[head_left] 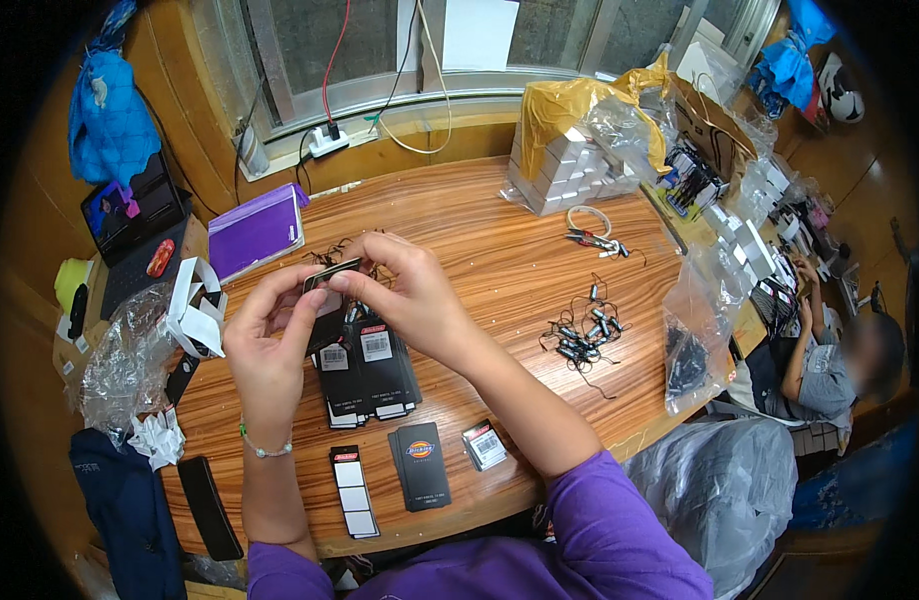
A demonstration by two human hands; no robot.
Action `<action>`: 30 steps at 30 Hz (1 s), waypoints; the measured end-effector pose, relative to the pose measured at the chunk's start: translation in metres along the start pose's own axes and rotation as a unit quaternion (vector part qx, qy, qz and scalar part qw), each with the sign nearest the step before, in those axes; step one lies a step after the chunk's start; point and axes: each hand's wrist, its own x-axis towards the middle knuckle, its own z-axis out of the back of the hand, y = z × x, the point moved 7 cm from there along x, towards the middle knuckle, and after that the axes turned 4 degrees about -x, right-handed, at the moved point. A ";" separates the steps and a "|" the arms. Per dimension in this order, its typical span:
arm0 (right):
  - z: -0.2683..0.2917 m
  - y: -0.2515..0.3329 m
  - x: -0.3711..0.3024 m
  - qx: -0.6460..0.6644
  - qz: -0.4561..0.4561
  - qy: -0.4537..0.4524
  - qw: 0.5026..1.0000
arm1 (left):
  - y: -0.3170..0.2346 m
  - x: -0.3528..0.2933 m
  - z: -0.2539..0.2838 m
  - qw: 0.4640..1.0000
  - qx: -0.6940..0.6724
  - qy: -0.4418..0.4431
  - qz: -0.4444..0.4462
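Above the left middle of the wooden table, my left hand [270,325] and my right hand [405,290] pinch a dark card tag [334,270] between them. The tag is tilted, and fingers cover part of it. Beneath my hands lie stacks of black hang tags [370,375] with white barcode stickers. Nearer to me are a small pile of black tags [420,468], a strip of white labels [354,495] and a little stack of barcode labels [485,445]. Dark cords [330,252] are partly hidden behind my hands.
Black cords with small end pieces [585,338] lie in a heap to the right, snips [592,240] behind them. White boxes [575,170] stand at the back. A purple notebook [257,235] and a laptop [135,220] are at left. Another person [825,370] sits far right.
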 end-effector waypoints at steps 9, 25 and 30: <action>-0.003 -0.011 0.001 0.247 -0.083 0.020 0.965 | -0.017 0.003 -0.006 0.962 0.208 -0.012 -0.175; 0.037 -0.016 0.007 0.503 -0.029 -0.119 0.855 | -0.003 -0.006 -0.026 0.957 0.183 0.140 -0.174; 0.036 0.009 0.004 0.529 -0.008 -0.032 0.848 | 0.018 -0.015 -0.038 0.968 0.136 0.200 -0.062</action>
